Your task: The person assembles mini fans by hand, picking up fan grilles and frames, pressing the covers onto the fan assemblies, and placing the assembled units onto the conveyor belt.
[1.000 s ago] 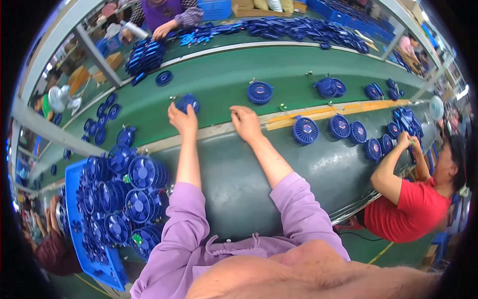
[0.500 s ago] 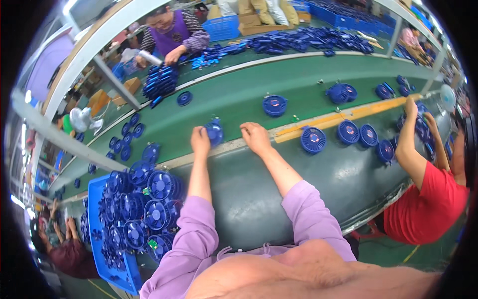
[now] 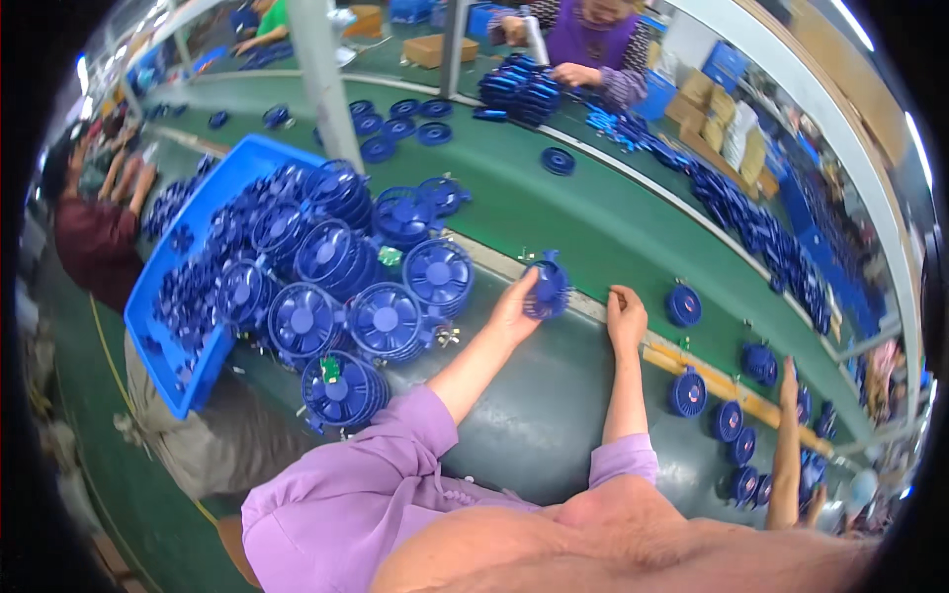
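Between the thumb and fingers of my left hand point(image 3: 516, 311) is a round blue fan housing point(image 3: 548, 285) with a slatted grille, held up over the bench's far edge. My right hand point(image 3: 626, 321) is a short way to its right, fingers curled in; whatever they may hold is hidden. Left of my left hand, stacked blue fan housings point(image 3: 387, 316) with bladed fans inside stand on the dark bench. A small green circuit board point(image 3: 330, 370) rests on one stack. Another fan housing point(image 3: 684, 305) lies on the green belt to the right of my right hand.
A blue bin point(image 3: 163, 371) full of small blue fan blades sits at the left. Blue rings point(image 3: 398, 128) lie on the belt beyond a grey post point(image 3: 331, 84). Across the belt a co-worker in purple point(image 3: 603, 44) handles blue parts. Another co-worker's arm point(image 3: 785, 445) reaches in at right.
The view has swung left, bringing the bin and stacks nearer the middle. My left hand still holds the fan housing, now more upright. My right hand's fingers have curled in further.
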The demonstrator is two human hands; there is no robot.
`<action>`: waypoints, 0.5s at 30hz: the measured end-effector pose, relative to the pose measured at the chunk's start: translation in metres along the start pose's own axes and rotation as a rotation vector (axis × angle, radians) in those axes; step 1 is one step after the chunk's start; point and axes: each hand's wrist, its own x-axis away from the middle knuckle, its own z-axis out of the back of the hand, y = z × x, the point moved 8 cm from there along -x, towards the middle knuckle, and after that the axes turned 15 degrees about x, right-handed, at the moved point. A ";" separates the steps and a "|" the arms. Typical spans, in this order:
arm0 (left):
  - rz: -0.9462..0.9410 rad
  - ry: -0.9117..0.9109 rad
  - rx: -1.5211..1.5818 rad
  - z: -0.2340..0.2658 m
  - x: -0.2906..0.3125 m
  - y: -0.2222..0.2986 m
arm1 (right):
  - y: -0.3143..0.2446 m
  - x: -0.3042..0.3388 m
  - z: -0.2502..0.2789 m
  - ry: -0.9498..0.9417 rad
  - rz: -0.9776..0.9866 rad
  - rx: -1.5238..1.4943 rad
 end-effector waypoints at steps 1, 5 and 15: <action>-0.003 -0.017 0.041 -0.006 0.002 -0.003 | 0.003 -0.005 -0.002 -0.028 -0.016 -0.030; -0.029 -0.011 0.222 -0.012 0.005 0.000 | -0.035 -0.041 -0.029 -0.123 0.084 -0.042; 0.061 -0.163 0.359 -0.038 -0.001 -0.010 | -0.114 -0.206 -0.152 -0.160 0.571 0.259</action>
